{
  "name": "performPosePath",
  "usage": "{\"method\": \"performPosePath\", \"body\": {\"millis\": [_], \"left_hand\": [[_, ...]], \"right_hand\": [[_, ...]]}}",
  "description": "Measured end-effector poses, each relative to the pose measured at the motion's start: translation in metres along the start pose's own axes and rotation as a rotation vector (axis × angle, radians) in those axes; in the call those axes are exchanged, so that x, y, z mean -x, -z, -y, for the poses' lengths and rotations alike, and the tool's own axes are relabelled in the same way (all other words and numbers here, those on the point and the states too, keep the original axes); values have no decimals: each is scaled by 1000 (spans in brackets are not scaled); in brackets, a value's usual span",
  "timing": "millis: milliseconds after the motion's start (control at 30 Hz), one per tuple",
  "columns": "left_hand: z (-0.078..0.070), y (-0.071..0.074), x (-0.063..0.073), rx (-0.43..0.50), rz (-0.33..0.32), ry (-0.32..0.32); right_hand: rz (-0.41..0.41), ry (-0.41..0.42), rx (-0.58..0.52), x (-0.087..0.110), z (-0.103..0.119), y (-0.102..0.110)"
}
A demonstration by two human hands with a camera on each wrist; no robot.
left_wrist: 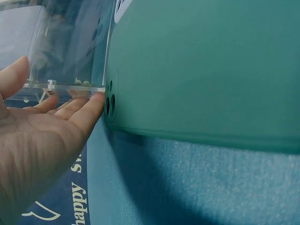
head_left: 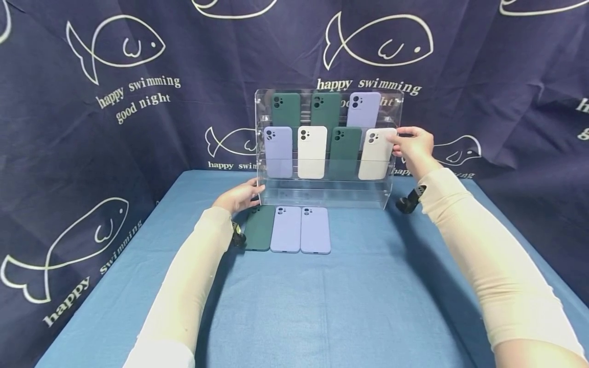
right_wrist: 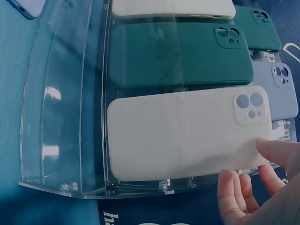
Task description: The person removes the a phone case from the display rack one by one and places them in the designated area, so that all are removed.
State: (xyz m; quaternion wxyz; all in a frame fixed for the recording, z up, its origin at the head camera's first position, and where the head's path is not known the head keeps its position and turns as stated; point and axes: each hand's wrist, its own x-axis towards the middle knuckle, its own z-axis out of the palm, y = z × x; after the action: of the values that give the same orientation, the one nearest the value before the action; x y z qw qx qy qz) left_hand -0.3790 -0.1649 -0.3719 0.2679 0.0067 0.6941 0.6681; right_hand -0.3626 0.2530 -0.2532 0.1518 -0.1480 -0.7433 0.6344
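Note:
A clear acrylic display stand (head_left: 322, 197) holds phone cases in its two upper tiers. My right hand (head_left: 416, 147) pinches the top right edge of a white phone case (right_wrist: 187, 136), thumb on its back face. This case leans slightly in the middle tier, at the right end, beside a green phone case (right_wrist: 183, 56). At the stand's lower left side, my left hand (left_wrist: 51, 124) touches the clear side panel with extended fingers, the thumb held apart. Just below that hand a green phone case (head_left: 259, 230) lies on the table.
Two lilac phone cases, the nearer-left one (head_left: 286, 230) and its neighbour (head_left: 315, 230), lie beside the green one in front of the stand. Blue cloth (head_left: 322, 306) covers the table. A dark fish-print curtain (head_left: 221, 46) hangs behind the stand.

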Motion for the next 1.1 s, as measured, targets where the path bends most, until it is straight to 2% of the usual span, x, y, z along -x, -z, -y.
{"method": "performPosePath", "body": {"millis": [200,467,633,900,1100], "left_hand": [[11,4,-13,3,-26,-18],[11,3,-15,0,-29,-21],[7,4,-14,-9,-25,-21],[7,5,-13,-2,-28,-7],[7,4,-11,-7,-23,-8]], "right_hand": [[31,-30,51,-2,-4,3],[29,-74,17,-7,-7,7],[45,-88,-50,-8,-3,11],[94,-61,-129,-2,6,13],[98,-17,-267,2,11,15]]}}
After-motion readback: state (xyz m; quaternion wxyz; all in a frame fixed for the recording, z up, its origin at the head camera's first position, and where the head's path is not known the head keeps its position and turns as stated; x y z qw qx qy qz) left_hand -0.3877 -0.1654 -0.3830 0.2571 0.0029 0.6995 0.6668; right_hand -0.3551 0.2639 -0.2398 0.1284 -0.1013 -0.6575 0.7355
